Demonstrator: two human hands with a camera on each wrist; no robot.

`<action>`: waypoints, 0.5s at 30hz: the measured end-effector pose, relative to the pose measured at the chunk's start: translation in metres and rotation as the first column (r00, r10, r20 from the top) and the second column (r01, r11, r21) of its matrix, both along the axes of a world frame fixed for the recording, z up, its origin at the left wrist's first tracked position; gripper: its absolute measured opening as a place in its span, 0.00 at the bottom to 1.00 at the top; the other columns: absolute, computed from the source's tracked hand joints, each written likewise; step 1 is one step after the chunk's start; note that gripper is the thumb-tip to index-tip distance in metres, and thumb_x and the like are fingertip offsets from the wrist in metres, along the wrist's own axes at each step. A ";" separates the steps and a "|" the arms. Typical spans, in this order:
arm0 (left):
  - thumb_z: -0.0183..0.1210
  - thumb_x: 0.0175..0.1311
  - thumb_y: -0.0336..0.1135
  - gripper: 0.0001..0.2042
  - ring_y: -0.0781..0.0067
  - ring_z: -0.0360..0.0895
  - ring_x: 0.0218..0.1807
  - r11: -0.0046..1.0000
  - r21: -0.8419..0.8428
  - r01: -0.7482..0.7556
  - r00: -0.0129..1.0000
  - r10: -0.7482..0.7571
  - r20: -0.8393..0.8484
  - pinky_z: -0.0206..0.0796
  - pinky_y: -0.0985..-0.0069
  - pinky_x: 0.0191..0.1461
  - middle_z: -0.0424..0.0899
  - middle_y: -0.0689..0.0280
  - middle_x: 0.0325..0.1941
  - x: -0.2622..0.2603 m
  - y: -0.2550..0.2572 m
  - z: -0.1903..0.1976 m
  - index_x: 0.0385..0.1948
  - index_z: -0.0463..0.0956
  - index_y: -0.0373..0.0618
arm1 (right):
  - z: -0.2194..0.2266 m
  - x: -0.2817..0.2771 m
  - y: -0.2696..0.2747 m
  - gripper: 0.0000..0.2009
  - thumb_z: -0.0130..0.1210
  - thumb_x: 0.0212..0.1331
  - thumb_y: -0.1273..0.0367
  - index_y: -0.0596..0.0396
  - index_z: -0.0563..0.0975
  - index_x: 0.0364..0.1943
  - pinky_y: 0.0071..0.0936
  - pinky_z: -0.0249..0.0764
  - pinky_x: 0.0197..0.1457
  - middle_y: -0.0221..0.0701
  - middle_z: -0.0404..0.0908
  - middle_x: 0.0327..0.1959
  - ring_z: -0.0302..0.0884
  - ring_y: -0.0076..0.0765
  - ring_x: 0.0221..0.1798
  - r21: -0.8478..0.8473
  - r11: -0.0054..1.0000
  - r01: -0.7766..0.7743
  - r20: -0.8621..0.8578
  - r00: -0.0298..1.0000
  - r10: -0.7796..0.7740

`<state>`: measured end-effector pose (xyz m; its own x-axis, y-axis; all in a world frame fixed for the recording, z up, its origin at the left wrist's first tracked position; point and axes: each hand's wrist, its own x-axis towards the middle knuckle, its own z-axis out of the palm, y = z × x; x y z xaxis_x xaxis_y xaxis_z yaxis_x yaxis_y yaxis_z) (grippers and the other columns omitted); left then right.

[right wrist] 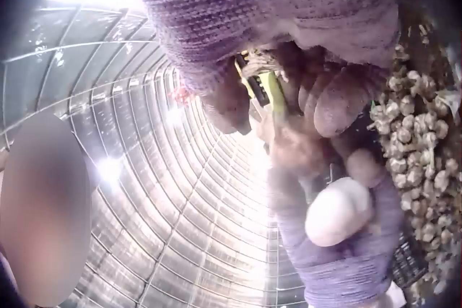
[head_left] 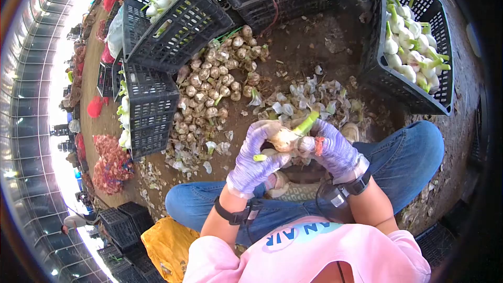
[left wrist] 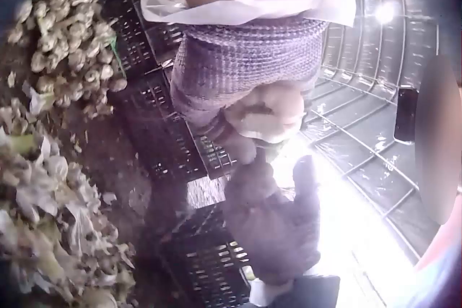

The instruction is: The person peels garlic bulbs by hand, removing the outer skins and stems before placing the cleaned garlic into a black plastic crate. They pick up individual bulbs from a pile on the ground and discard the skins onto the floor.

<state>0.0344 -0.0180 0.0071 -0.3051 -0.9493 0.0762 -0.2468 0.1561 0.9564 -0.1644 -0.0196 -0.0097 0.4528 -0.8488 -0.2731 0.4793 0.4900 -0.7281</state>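
Observation:
Both hands wear purple knit gloves with bare fingertips showing. In the head view the left hand (head_left: 255, 152) grips a garlic bulb (head_left: 283, 139) from the left, while the right hand (head_left: 335, 151) pinches it near its green stem (head_left: 307, 122). A second, white bulb (right wrist: 338, 211) lies in the palm of the left hand (right wrist: 339, 268) in the right wrist view, below the right hand (right wrist: 274, 15). Pale bulb surface (left wrist: 268, 111) also shows under the left hand (left wrist: 249, 70) in the left wrist view, with the right hand (left wrist: 273, 232) dark and blurred beyond.
Unpeeled garlic (head_left: 209, 81) is heaped on the soil beside loose skins (head_left: 309, 97). A black crate (head_left: 414, 91) of white bulbs stands at the right, with more crates (head_left: 152, 110) at the left. Crossed legs in jeans (head_left: 414, 149) lie below the hands; a yellow sack (head_left: 166, 246) is lower left.

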 end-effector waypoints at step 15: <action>0.59 0.54 0.57 0.32 0.69 0.77 0.39 0.805 0.539 -0.248 0.897 0.401 -0.187 0.75 0.76 0.34 0.78 0.62 0.39 -0.015 0.007 -0.022 0.52 0.65 0.41 | -0.034 0.012 0.008 0.12 0.53 0.57 0.71 0.61 0.72 0.44 0.25 0.70 0.42 0.33 0.76 0.38 0.74 0.30 0.38 -0.377 0.925 0.051 -0.434 0.872 -0.225</action>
